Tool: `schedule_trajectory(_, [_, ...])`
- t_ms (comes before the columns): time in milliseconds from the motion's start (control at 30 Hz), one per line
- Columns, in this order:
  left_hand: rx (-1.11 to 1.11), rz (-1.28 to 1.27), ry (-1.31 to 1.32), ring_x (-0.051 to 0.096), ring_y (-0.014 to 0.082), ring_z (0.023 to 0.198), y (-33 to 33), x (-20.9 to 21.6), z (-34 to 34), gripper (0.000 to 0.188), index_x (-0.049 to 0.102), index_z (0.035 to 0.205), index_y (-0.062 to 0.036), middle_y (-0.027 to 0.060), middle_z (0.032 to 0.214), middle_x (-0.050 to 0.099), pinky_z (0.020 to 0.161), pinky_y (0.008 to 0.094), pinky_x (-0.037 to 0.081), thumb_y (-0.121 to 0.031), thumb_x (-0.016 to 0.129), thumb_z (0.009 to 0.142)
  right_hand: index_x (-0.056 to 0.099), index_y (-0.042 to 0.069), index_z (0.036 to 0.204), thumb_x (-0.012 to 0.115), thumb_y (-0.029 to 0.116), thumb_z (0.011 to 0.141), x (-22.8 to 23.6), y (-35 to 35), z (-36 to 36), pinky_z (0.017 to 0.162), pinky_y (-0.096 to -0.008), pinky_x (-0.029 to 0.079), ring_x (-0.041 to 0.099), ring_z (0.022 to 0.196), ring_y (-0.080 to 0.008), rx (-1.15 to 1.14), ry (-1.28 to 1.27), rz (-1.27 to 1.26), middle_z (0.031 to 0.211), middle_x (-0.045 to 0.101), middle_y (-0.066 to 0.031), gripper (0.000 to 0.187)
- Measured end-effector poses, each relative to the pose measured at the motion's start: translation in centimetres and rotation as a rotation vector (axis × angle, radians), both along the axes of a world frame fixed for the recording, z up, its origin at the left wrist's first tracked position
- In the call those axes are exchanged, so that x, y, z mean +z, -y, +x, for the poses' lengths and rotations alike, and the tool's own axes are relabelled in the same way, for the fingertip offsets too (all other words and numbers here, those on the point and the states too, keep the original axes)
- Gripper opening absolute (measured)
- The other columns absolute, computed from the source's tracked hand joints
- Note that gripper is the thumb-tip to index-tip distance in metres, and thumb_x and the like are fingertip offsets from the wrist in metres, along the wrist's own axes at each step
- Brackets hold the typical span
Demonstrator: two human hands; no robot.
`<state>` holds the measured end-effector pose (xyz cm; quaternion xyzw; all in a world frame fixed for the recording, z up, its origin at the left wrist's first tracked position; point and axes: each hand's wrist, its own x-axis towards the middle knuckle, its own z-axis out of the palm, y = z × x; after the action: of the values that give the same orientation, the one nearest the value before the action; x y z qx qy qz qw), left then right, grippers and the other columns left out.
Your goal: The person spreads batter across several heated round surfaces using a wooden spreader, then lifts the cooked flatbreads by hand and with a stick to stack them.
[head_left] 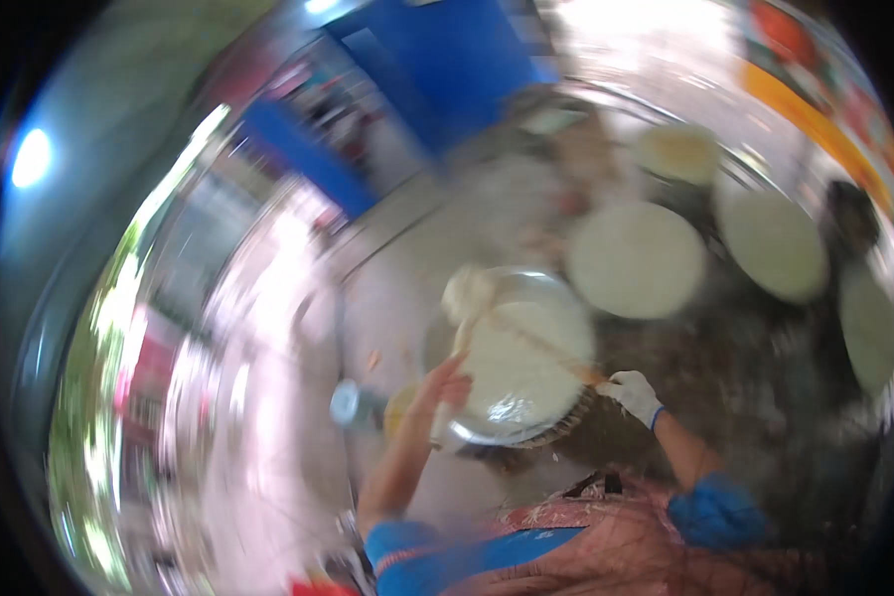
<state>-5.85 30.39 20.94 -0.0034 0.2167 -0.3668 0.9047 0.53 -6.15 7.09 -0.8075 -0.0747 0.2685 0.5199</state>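
Basin: a large round shiny metal basin (pixel 497 439) holding smooth creamy-white liquid (pixel 526 372) is near the near edge of the grey worktop (pixel 397 268), towards its left edge.
Left hand: the bare left hand (pixel 445 385) is at the basin's left rim, its fingers closed around a slim pale stick (pixel 461 340).
Pale lump: a rounded cream-coloured lump (pixel 470 294) shows at the stick's upper end, above the basin's far-left rim; blur hides whether it is food or a tool head.
Right hand: the white-gloved right hand (pixel 634 395) is at the basin's right rim, its fingers closed on a long brown stick (pixel 556 356) that slants across the basin towards the lump.
Round shapes: 4 wide pale discs (pixel 636 260) spread over the worktop's right and far parts, the nearest just beside the basin.
Left edge: a small cylinder with a pale-blue end (pixel 346 404) is near the basin.
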Motion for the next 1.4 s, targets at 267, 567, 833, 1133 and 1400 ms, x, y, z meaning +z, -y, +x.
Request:
schedule_trajectory(267, [-0.428,0.556,0.570,0.022,0.0094,0.034,17.6,-1.0,10.3,0.051,0.036,0.059,-0.0133,-0.0034,0.047,0.028,0.031,0.0236,0.022,-0.051,0.040,0.093,0.066,0.003,0.087,0.066,0.045,0.076,5.0,19.4,-10.4,0.055,-0.0339,0.045,0.060,0.057,-0.0214,-0.554,0.304,-0.123,0.067,0.061,-0.0135,0.043])
schedule_trajectory(567, [-0.931,-0.009,-0.052,0.042,0.0088,0.048,56.5,-13.6,8.4,0.018,0.048,0.104,0.0030,0.0010,0.065,0.045,0.040,0.0214,0.038,-0.008,0.044,0.091,0.067,0.003,0.084,0.055,0.053,0.077,-7.6,36.0,-32.2,0.073,-0.0419,0.046,0.061,0.083,-0.0352,-0.988,-0.003,-0.369,0.082,0.063,-0.0202,0.052])
schedule_trajectory(833, [-1.453,0.015,0.449,0.028,0.0017,0.039,89.9,-11.3,-3.3,0.021,0.051,0.109,-0.0044,-0.0042,0.058,0.032,0.032,0.0155,0.025,-0.018,0.051,0.093,0.067,0.004,0.083,0.063,0.037,0.078,-2.3,43.3,-50.2,0.065,-0.0400,0.048,0.063,0.074,-0.0340,-1.910,-0.322,-0.849,0.073,0.062,-0.0211,0.033])
schedule_trajectory(1133, [-1.576,0.388,1.492,0.040,0.0154,0.040,117.8,-17.0,-16.5,0.063,0.022,0.140,-0.0315,0.0050,0.061,0.041,0.034,0.0314,0.035,-0.014,0.050,0.086,0.063,0.010,0.107,0.056,0.028,0.086,2.5,57.6,-40.9,0.073,-0.0400,0.047,0.061,0.085,-0.0351,-2.177,-0.098,-0.857,0.090,0.063,-0.0206,0.028])
schedule_trajectory(1400, [-0.509,0.715,2.873,0.063,0.0370,0.080,122.8,-23.1,-12.4,0.071,0.020,0.145,-0.0264,0.0206,0.089,0.062,0.072,0.0469,0.051,-0.007,0.044,0.081,0.064,0.002,0.106,0.062,0.021,0.080,-3.4,62.7,-39.5,0.075,-0.0347,0.048,0.064,0.081,-0.0249,-2.688,0.339,-0.192,0.089,0.068,-0.0124,0.032])
